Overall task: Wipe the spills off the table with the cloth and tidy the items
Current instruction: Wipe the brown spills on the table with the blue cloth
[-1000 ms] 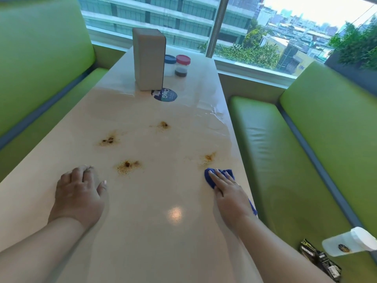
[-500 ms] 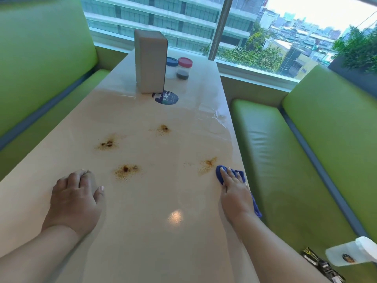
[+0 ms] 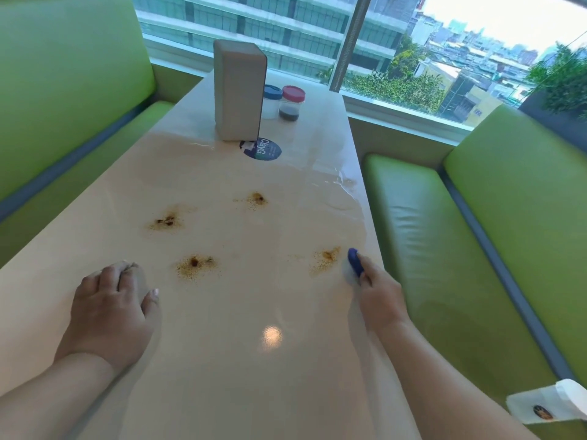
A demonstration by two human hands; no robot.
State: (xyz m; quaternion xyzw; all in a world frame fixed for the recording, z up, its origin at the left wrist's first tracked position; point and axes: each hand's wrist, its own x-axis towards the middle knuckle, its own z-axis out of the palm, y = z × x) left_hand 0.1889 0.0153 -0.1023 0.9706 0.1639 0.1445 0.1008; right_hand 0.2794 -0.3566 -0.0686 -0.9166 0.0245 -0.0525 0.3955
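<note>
Several brown speckled spills mark the pale table [image 3: 241, 312]: one at the right [image 3: 327, 257], one near my left hand [image 3: 195, 264], one further left [image 3: 165, 221] and one further back [image 3: 256, 198]. My right hand [image 3: 378, 296] grips a bunched blue cloth [image 3: 355, 264] near the table's right edge, just right of the nearest spill. My left hand [image 3: 111, 309] rests flat on the table, fingers slightly bent. A tall grey box [image 3: 238, 90] stands at the far end, with a blue-lidded jar [image 3: 271, 101] and a red-lidded jar [image 3: 291, 103] beside it.
A round dark sticker [image 3: 261, 149] lies in front of the box. Green benches [image 3: 444, 249] flank the table on both sides. A white spray bottle [image 3: 546, 408] lies on the right bench near me. A window runs behind the table.
My right hand slid the cloth forward and to the right along the table edge, then bunched it up into a grip. My left hand stayed in place.
</note>
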